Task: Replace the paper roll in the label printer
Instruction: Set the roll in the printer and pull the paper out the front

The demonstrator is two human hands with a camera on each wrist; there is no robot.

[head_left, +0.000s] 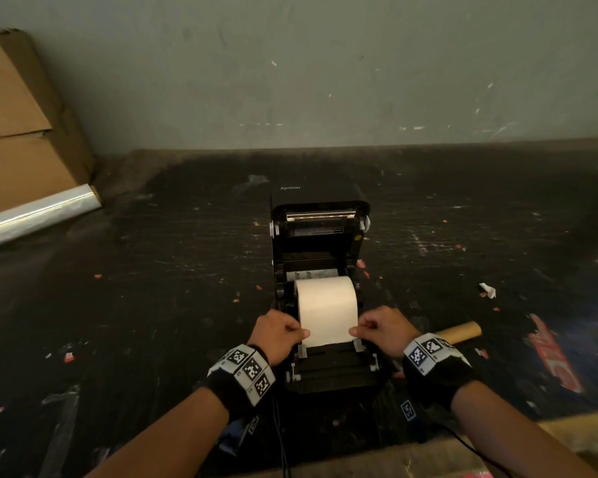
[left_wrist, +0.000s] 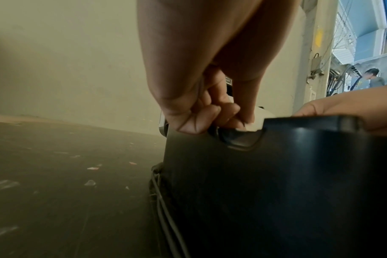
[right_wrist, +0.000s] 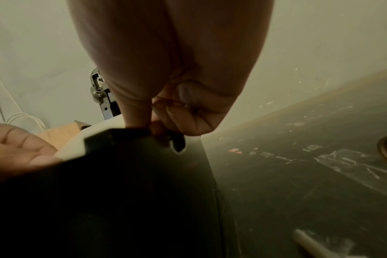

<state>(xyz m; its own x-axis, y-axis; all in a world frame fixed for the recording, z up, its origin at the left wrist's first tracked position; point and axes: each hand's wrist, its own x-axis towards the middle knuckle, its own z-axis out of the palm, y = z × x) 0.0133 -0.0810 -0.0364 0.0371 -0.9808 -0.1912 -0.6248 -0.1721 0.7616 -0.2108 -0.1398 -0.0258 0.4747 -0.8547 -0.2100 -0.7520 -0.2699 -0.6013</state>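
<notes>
The white paper roll point(head_left: 326, 294) sits in the open bay of the black plastic label printer point(head_left: 320, 365), its core axis running left to right, and its loose white strip point(head_left: 327, 326) is drawn off the roll toward me, the free end pointing at the near edge of the machine. I have that end by its two edges: my left hand point(head_left: 279, 334) pinches the left edge between thumb and curled fingers, my right hand point(head_left: 382, 329) pinches the right edge the same way, so the strip spans between my grips and the roll lies just beyond them. The printer's lid point(head_left: 320, 222) stands tilted up at the far side. From the head view I see the whole layout; the left wrist view instead shows my curled fingers point(left_wrist: 208, 115) just above the printer's dark side wall with a scrap of white paper under them, plus cables at the base, and the right wrist view shows my thumb and fingers closed at a notch in the housing. To the right on the dark scuffed tabletop point(head_left: 152, 305) lies a brown cardboard tube point(head_left: 460, 332), and at the far left a brown cardboard box point(head_left: 21, 132) with a roll of clear film point(head_left: 38, 215).
</notes>
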